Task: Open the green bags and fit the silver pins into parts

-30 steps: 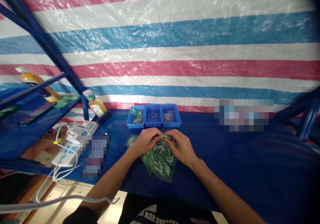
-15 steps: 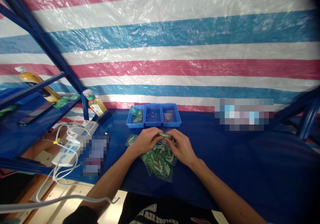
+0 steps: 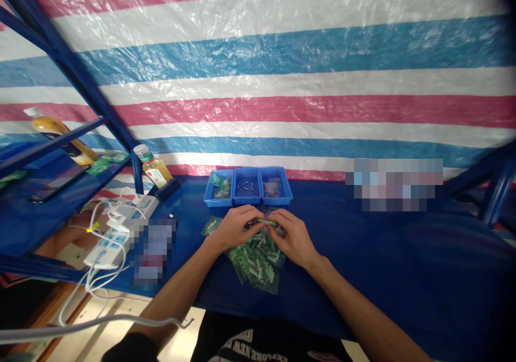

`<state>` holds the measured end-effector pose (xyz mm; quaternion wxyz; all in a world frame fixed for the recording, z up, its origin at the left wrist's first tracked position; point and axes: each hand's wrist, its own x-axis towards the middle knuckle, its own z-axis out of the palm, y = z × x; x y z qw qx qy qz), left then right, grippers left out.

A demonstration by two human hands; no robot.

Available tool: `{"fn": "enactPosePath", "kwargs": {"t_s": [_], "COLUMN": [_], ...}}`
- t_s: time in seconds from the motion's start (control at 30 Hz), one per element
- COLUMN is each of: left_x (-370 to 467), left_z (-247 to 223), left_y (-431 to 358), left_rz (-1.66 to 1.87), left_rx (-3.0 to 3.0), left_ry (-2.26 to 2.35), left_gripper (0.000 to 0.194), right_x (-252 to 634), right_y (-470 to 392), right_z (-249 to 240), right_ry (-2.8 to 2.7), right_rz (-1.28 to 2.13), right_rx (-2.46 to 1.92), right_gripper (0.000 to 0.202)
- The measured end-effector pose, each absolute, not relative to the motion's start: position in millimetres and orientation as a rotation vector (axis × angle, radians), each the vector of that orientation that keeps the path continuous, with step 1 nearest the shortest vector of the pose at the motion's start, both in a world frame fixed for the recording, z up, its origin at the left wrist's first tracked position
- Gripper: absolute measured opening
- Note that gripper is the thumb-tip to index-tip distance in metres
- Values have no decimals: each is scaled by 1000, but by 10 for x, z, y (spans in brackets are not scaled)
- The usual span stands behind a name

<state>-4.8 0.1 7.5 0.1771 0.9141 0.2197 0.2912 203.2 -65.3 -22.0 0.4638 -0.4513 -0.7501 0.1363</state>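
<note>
Striped tarp backs blue bench (image 3: 363, 243); three blue bins (image 3: 247, 186) ahead. My left hand (image 3: 231, 227) and right hand (image 3: 292, 238) pinch one green board (image 3: 266, 222), long axis crosswise between them, above green board pile (image 3: 258, 262).

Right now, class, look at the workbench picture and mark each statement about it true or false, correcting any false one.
1. Both hands, the left hand and the right hand, meet over a small green board. True.
2. The pile of green boards lies inside a tray. False: it lies on the blue table, under the hands.
3. Three blue trays stand side by side beyond the hands. True.
4. The bottle stands to the right of the trays. False: it stands to their left.
</note>
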Motion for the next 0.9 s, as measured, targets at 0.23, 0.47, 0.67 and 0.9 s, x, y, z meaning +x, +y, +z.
{"fn": "enactPosePath", "kwargs": {"t_s": [0.23, 0.47, 0.67, 0.9], "left_x": [-53, -50, -51, -56], "left_z": [80, 74, 59, 28], "left_y": [8, 8, 20, 43], "left_rz": [825, 854, 874, 872], "left_rx": [2576, 2570, 2559, 2568], "left_ry": [650, 661, 632, 647], "left_gripper": [21, 23, 22, 29], "right_x": [2037, 2036, 2042, 2039], "right_y": [-645, -660, -649, -659], "right_z": [-228, -181, -200, -209], "right_ry": [-1827, -1798, -1804, -1777], "right_rz": [327, 327, 330, 351], "right_rx": [-1141, -1131, -1119, -1120], "right_gripper": [9, 11, 7, 9]}}
